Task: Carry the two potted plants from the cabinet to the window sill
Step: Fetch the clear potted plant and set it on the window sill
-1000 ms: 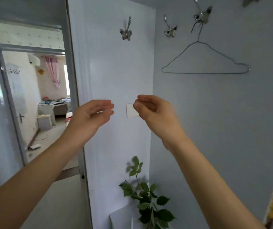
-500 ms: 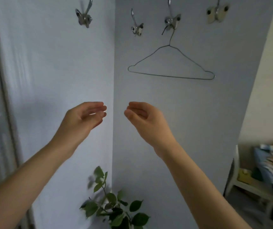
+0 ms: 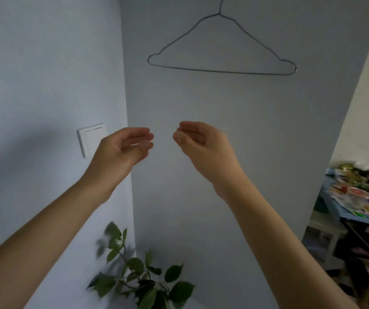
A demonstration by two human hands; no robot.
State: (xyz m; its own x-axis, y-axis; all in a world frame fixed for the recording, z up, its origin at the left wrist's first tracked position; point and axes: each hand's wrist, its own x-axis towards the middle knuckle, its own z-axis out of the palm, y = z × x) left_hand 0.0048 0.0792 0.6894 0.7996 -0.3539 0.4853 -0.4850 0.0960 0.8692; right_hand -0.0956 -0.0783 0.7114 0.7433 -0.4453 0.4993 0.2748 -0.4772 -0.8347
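Both arms were stretched out in front of the person at about chest height, facing the corner where two pale blue walls met. The left hand point(image 3: 123, 150) was loosely cupped, fingers curled toward the thumb but closed on nothing. The right hand point(image 3: 201, 141) mirrored it, likewise curled and empty, and the two sets of fingertips stood near each other without touching.

Below the hands, low in the corner, a leafy potted plant point(image 3: 143, 277) showed its green leaves and a thin stem; its pot was cut off by the bottom of the view, and I could not tell what it stood on, though the cabinet would be the likely guess. Only this one plant was in sight; where the second one stood I could not say. No window sill was visible either.

A wire hanger point(image 3: 221, 45) hung on the wall above the hands, and a white light switch point(image 3: 91, 137) sat on the left wall just behind the left hand. Off to the right, through an opening, a cluttered blue table point(image 3: 357, 206) could be seen.

As far as I could judge, the carrying had not begun: neither hand held a plant. Picking up, walking to the sill and setting both plants down all seemed left to do.
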